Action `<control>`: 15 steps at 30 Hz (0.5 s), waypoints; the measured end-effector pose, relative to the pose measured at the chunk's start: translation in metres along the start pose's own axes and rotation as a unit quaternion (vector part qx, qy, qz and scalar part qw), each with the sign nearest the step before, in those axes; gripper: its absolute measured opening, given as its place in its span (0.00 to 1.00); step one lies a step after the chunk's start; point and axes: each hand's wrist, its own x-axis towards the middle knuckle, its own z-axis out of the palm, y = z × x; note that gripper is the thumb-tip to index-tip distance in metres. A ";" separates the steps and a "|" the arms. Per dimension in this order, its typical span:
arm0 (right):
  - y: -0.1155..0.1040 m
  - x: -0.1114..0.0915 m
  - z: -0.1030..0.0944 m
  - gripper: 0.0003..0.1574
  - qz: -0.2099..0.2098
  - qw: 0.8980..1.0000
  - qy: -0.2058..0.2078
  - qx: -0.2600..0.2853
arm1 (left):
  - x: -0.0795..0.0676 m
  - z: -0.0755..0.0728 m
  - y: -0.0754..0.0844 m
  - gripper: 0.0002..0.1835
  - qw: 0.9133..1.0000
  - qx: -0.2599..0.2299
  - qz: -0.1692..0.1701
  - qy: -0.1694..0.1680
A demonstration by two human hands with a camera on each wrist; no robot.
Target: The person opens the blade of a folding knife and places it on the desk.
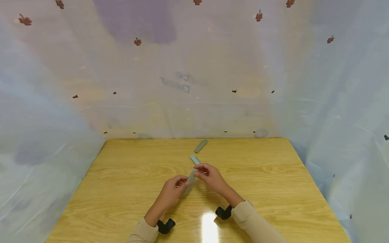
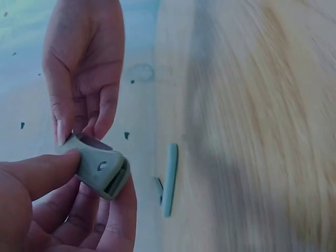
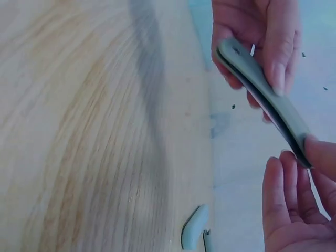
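Both hands pinch one long, slightly curved grey-green handle (image 1: 191, 180) above the table. The left hand (image 1: 174, 191) grips its nearer end, thumb on one broad face and fingers behind. At the farther end, the right hand (image 1: 211, 178) pinches with thumb and fingertips. A dark slot runs along one edge of the handle (image 3: 268, 100), and a small hole pierces its broad face near the left hand's end. Beyond the right hand lies a pale grey-green strip (image 1: 195, 159), partly hidden by its fingers. A similar grey-green piece (image 1: 201, 146) lies farther back.
The wood-grained table (image 1: 136, 162) ends at a hanging patterned cloth (image 1: 194, 114) behind, with more cloth at both sides. Black angular devices sit at the left wrist (image 1: 165, 226) and the right wrist (image 1: 224, 212). Light glares off the table's front.
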 end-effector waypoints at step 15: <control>0.012 -0.015 0.007 0.21 0.116 0.963 0.096 0.223 | 0.000 0.019 0.028 0.16 0.990 -0.132 -0.007 0.049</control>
